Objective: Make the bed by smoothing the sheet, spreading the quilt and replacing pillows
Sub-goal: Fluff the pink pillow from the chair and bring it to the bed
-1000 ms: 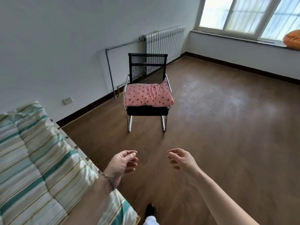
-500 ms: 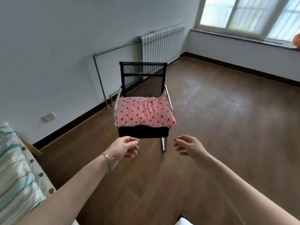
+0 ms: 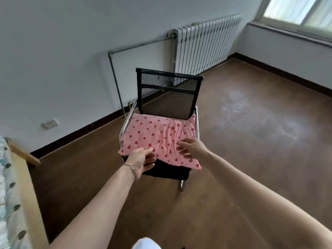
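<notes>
Pink heart-printed pillow (image 3: 158, 139) lying on the black mesh chair (image 3: 168, 92), with left hand (image 3: 140, 159) and right hand (image 3: 193, 147) at its front edge, fingers relaxed, grasping nothing.

Pillow: pink heart-print cloth pillow (image 3: 158, 139), soft, matt, creased.
Chair: black mesh-backed chair (image 3: 168, 94), woven see-through back, shiny chromed metal tube frame.
Floor: brown wood-look floor (image 3: 251, 141), smooth, dull sheen.
Radiator: white ribbed metal radiator (image 3: 206, 44), painted.
</notes>
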Available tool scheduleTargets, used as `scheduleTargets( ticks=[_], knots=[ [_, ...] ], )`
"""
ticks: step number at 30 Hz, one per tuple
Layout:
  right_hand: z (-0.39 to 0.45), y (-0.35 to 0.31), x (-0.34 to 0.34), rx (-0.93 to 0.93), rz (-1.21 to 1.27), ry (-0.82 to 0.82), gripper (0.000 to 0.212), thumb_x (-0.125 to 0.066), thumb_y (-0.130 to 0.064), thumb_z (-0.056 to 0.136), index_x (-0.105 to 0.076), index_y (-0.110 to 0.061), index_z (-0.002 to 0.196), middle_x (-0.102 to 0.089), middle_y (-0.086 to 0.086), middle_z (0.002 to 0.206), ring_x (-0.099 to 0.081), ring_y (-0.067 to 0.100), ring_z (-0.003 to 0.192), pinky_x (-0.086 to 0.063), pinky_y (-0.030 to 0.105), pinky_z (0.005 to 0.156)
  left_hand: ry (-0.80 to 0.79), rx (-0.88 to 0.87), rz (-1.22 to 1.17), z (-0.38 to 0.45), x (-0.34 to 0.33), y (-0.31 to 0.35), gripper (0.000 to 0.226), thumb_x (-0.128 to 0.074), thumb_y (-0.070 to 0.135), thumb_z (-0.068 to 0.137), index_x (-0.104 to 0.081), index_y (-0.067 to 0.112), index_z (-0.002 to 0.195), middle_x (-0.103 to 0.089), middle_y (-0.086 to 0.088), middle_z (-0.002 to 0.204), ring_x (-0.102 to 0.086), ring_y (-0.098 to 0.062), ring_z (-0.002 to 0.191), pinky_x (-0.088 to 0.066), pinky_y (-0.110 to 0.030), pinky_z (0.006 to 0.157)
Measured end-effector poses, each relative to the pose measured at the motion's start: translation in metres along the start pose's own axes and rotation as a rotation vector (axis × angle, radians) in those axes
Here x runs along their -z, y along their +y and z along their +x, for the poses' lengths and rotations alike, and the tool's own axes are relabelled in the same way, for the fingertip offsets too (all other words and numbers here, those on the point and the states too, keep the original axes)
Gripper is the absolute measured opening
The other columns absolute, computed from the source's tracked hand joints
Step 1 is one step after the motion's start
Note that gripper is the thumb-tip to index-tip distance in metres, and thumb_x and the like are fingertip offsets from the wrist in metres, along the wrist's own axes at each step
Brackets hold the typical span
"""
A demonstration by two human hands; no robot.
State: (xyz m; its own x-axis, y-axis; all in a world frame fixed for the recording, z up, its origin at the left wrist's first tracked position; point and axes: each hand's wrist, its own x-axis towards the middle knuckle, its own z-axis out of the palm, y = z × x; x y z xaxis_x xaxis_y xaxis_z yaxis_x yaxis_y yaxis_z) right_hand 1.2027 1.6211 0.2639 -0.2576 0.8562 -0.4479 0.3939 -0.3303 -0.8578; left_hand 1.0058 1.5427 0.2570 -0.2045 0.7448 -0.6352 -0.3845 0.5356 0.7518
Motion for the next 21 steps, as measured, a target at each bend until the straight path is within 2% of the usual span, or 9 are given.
scheduleTargets(
  ticks=[3,8,11,15,18,21],
  knots=[
    [0.047,-0.007,0.014,-0.041,0.023,-0.025,0.016,-0.060,-0.021,0.098,-0.069,-0.010,0.104,-0.072,0.004,0.089,-0.065,0.014,0.072,-0.056,0.033,0.075,0.005,0.019,0.003,0.035,-0.014,0.018,0.004,-0.059,0.011,0.094,-0.062,0.009,0.092,-0.062,-0.005,0.076,-0.059,-0.017,0.066,-0.049,-0.031,0.063],
    [0.125,-0.015,0.032,-0.073,0.003,-0.037,0.015,-0.058,-0.020,0.098,-0.068,-0.011,0.105,-0.071,0.005,0.089,-0.064,0.010,0.068,-0.053,0.020,0.059,0.057,0.073,0.022,0.115,-0.026,0.038,0.004,-0.059,0.011,0.094,-0.061,0.008,0.091,-0.062,-0.008,0.077,-0.059,-0.019,0.065,-0.049,-0.030,0.059],
    [0.165,-0.014,0.038,-0.132,0.032,-0.021,0.015,-0.058,-0.020,0.098,-0.068,-0.011,0.103,-0.070,0.006,0.088,-0.064,0.011,0.067,-0.051,0.021,0.058,0.052,0.131,0.148,0.153,-0.028,0.048,0.005,-0.057,0.010,0.095,-0.061,0.009,0.098,-0.061,-0.008,0.078,-0.057,-0.018,0.064,-0.048,-0.028,0.058],
    [0.225,-0.022,0.042,-0.168,0.042,-0.011,0.014,-0.058,-0.021,0.098,-0.069,-0.014,0.102,-0.072,0.004,0.089,-0.065,0.013,0.074,-0.052,0.025,0.066,0.045,0.153,0.265,0.216,-0.032,0.069,0.009,-0.055,0.010,0.096,-0.060,0.010,0.104,-0.062,-0.006,0.079,-0.057,-0.017,0.064,-0.048,-0.029,0.057],
    [0.267,-0.025,0.044,-0.196,0.033,-0.043,0.016,-0.057,-0.021,0.098,-0.069,-0.012,0.103,-0.072,0.004,0.088,-0.064,0.013,0.074,-0.052,0.027,0.068,0.094,0.190,0.253,0.255,-0.040,0.070,0.008,-0.055,0.008,0.095,-0.059,0.010,0.102,-0.060,-0.007,0.075,-0.056,-0.017,0.059,-0.047,-0.030,0.056],
    [0.312,-0.021,0.046,-0.206,-0.007,-0.090,0.016,-0.056,-0.018,0.099,-0.069,-0.009,0.102,-0.070,0.006,0.088,-0.062,0.013,0.072,-0.051,0.023,0.062,0.138,0.253,0.174,0.281,-0.050,0.057,0.004,-0.055,0.008,0.095,-0.057,0.009,0.098,-0.058,-0.008,0.073,-0.057,-0.018,0.057,-0.047,-0.029,0.054]
  ],
)
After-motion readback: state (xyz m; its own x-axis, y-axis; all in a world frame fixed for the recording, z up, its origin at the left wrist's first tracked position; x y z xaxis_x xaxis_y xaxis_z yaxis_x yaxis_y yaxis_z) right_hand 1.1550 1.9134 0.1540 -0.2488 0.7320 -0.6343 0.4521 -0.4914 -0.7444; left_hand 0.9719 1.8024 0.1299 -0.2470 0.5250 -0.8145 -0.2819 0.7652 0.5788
